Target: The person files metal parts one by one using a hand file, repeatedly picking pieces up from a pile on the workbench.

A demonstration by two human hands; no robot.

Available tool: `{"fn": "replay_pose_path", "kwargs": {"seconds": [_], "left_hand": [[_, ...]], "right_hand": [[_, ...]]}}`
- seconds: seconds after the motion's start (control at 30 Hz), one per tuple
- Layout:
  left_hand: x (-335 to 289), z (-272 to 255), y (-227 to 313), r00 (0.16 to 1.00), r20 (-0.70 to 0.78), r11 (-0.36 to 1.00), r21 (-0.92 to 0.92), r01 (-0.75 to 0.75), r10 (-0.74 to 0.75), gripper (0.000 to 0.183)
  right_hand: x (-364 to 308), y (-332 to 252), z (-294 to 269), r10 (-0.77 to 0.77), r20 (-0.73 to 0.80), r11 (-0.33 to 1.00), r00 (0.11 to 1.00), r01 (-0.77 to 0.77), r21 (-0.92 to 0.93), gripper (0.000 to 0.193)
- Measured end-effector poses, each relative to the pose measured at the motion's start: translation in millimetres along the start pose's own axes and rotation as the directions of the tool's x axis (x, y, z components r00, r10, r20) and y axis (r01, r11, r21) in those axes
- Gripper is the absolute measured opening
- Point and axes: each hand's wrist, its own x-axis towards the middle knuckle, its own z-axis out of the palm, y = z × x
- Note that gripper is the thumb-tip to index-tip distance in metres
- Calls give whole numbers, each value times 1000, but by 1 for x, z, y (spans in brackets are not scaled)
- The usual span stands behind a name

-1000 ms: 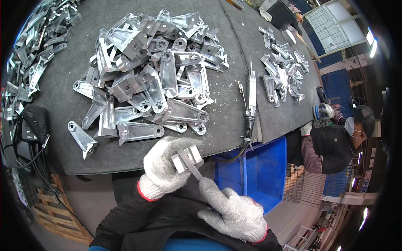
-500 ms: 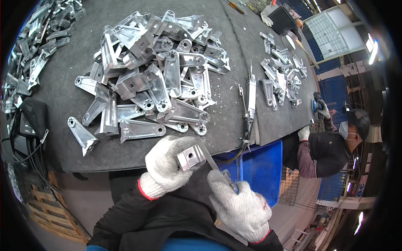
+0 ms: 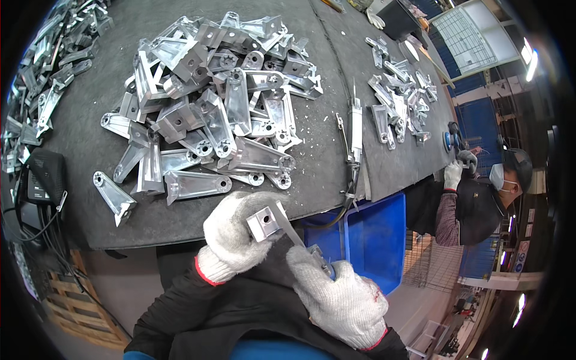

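The bracket (image 3: 258,227) is in the left hand (image 3: 229,235), its holed end turned up and the rest hidden in the glove, fingers clamped round it; a second ago the blade (image 3: 290,227) crossed that end, and now it lies along the right edge, leaving the hole bare, so the work seems to have passed from the face to that edge, where the blade appears to touch. The right hand (image 3: 339,303), fingers closed on the handle, sits to the right and nearer. Both hands are at the near edge of the table (image 3: 78,201), and the lap side leaves the blade room to swing. Just beyond the left hand the pile (image 3: 238,105) crowds in, a poor way to move; bare table shows at the left, near the lone bracket (image 3: 113,197), and in a strip between pile and air tool (image 3: 356,135). Right of the hands, below the edge, the bin (image 3: 377,243) is near; farther right, the co-worker (image 3: 474,213) has brought both hands close together
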Motion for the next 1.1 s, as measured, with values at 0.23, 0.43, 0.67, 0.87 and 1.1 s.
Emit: {"fn": "replay_pose_path", "kwargs": {"seconds": [0.23,0.43,0.67,0.87,1.1], "left_hand": [[-4,3,-4,994,-109,993,-114,11,-23,50],[-6,1,-6,996,-33,978,-196,71,-79,54],[-5,0,8,985,-6,949,-269,167,-175,50],[-4,2,9,988,-75,986,-107,129,-137,47],[-5,7,8,971,-60,858,-483,175,-232,49]], "right_hand": [[4,11,10,-32,-68,999,997,31,-7,53],[0,9,-4,9,85,991,996,-20,135,62],[5,29,11,-167,199,795,966,13,606,79],[14,48,30,-402,238,338,884,-98,936,87],[-3,47,32,-414,38,497,910,190,847,83]]}}
